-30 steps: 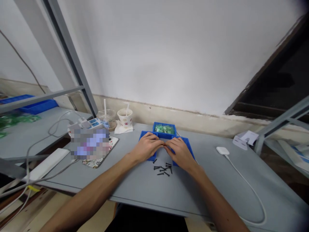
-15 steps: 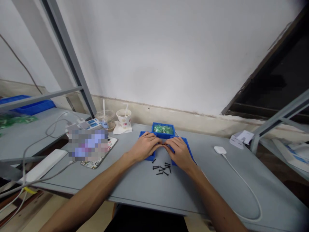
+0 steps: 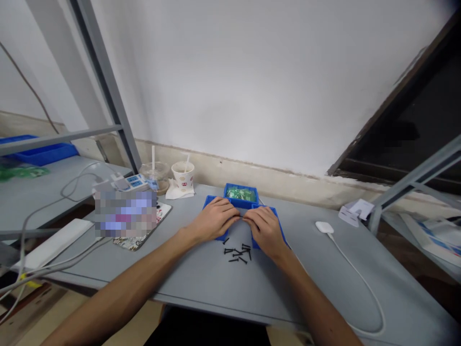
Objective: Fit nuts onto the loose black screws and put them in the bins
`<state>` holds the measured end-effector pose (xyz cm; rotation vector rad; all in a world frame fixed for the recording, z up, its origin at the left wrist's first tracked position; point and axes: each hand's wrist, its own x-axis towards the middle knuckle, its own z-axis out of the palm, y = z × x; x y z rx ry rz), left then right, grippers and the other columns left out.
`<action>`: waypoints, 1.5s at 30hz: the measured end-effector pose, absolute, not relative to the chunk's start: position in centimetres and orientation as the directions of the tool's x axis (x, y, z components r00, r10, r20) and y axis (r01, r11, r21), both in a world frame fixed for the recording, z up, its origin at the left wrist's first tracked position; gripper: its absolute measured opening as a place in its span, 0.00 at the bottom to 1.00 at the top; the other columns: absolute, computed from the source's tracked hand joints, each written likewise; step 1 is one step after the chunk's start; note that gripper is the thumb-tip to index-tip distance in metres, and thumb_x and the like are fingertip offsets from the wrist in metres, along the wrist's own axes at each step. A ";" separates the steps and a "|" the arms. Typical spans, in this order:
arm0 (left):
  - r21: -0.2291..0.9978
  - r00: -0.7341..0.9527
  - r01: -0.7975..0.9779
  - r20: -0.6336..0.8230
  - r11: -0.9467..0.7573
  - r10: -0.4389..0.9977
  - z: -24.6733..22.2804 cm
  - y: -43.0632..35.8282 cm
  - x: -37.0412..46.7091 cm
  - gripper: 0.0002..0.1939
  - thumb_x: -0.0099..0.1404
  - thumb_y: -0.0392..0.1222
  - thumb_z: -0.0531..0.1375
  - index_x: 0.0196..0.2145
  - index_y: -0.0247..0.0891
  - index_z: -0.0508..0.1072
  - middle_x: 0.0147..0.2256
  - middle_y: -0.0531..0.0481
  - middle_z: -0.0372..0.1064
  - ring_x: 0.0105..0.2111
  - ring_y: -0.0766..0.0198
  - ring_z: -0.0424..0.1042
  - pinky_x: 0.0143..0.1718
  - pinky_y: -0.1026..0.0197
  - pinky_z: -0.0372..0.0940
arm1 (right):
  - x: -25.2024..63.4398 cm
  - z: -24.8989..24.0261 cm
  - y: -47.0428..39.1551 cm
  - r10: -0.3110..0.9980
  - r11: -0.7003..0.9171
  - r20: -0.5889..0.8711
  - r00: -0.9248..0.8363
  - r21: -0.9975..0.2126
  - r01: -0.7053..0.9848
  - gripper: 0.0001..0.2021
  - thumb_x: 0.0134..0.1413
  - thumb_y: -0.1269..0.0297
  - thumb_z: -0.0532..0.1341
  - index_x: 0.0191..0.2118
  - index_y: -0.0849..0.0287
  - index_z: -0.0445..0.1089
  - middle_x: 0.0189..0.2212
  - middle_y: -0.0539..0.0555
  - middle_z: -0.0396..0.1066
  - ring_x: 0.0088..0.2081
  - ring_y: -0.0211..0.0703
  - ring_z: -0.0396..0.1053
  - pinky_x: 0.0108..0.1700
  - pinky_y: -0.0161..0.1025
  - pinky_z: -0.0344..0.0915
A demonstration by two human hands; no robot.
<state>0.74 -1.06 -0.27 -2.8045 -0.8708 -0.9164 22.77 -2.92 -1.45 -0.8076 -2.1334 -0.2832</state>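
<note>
My left hand (image 3: 217, 218) and my right hand (image 3: 265, 228) meet above the desk with their fingertips almost touching. Both are closed in a pinch, and whatever lies between the fingertips is too small to make out. Behind the left hand is a blue bin (image 3: 209, 200), mostly covered by it. Another blue bin (image 3: 281, 228) is partly hidden under my right hand. Several black screws (image 3: 246, 247) lie loose on the desk just in front of the hands. A third blue bin (image 3: 240, 203), holding green packets (image 3: 240, 194), stands behind them.
On the grey desk (image 3: 201, 278), two drink cups (image 3: 183, 177) with straws stand at the back left. A power strip (image 3: 135, 182), a blurred-out object and a patterned pad (image 3: 129, 242) are left of my arm. A white charger (image 3: 324, 227) with its cable lies right.
The whole view has shifted slightly, moving the desk items a little to the left. My hands keep the same fingertip-to-fingertip pose, and the loose screws lie as before.
</note>
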 end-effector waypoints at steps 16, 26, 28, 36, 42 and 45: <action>0.059 0.646 0.567 0.587 -0.822 0.488 -0.7 -1.1 1.0 0.15 0.78 0.42 0.51 0.43 0.38 0.77 0.38 0.46 0.74 0.42 0.58 0.69 0.49 0.54 0.60 | 23.0 -1.5 -2.6 0.479 0.749 0.720 -0.502 -0.037 0.661 0.08 0.72 0.66 0.55 0.44 0.57 0.71 0.38 0.54 0.78 0.39 0.46 0.72 0.44 0.44 0.60; 0.044 0.660 0.564 0.577 -0.825 0.482 -0.6 -1.3 1.0 0.14 0.77 0.41 0.51 0.43 0.39 0.77 0.38 0.48 0.75 0.43 0.59 0.69 0.50 0.54 0.60 | 22.9 -1.0 -2.9 0.449 0.755 0.729 -0.517 0.000 0.656 0.08 0.72 0.66 0.56 0.40 0.58 0.70 0.36 0.54 0.77 0.38 0.46 0.71 0.43 0.44 0.59; 0.042 0.660 0.557 0.584 -0.830 0.472 -0.7 -1.2 1.1 0.14 0.77 0.41 0.51 0.43 0.39 0.77 0.38 0.48 0.75 0.42 0.59 0.69 0.50 0.55 0.60 | 22.8 -1.1 -2.9 0.457 0.744 0.728 -0.512 0.002 0.668 0.09 0.72 0.66 0.55 0.38 0.58 0.70 0.34 0.53 0.77 0.37 0.46 0.70 0.42 0.44 0.58; 0.049 0.656 0.571 0.574 -0.820 0.491 -0.6 -1.2 1.1 0.14 0.77 0.42 0.52 0.43 0.39 0.78 0.39 0.48 0.75 0.43 0.58 0.70 0.49 0.54 0.60 | 22.9 -1.6 -2.7 0.494 0.763 0.680 -0.542 -0.039 0.646 0.06 0.70 0.63 0.58 0.44 0.59 0.70 0.37 0.55 0.77 0.38 0.47 0.71 0.45 0.44 0.60; 0.069 0.670 0.530 0.577 -0.845 0.467 -0.4 -1.5 1.2 0.15 0.78 0.44 0.51 0.43 0.39 0.78 0.38 0.49 0.75 0.42 0.59 0.69 0.49 0.55 0.60 | 23.1 -1.6 -2.6 0.492 0.760 0.680 -0.543 -0.030 0.650 0.08 0.70 0.71 0.54 0.39 0.58 0.69 0.34 0.54 0.75 0.36 0.47 0.70 0.44 0.43 0.59; 0.069 0.665 0.538 0.577 -0.840 0.474 -0.4 -1.5 1.2 0.16 0.78 0.44 0.51 0.42 0.39 0.78 0.38 0.48 0.75 0.42 0.59 0.69 0.49 0.55 0.61 | 23.1 -1.5 -2.6 0.470 0.773 0.690 -0.551 -0.021 0.634 0.05 0.70 0.68 0.56 0.42 0.58 0.69 0.35 0.55 0.76 0.37 0.47 0.70 0.44 0.43 0.60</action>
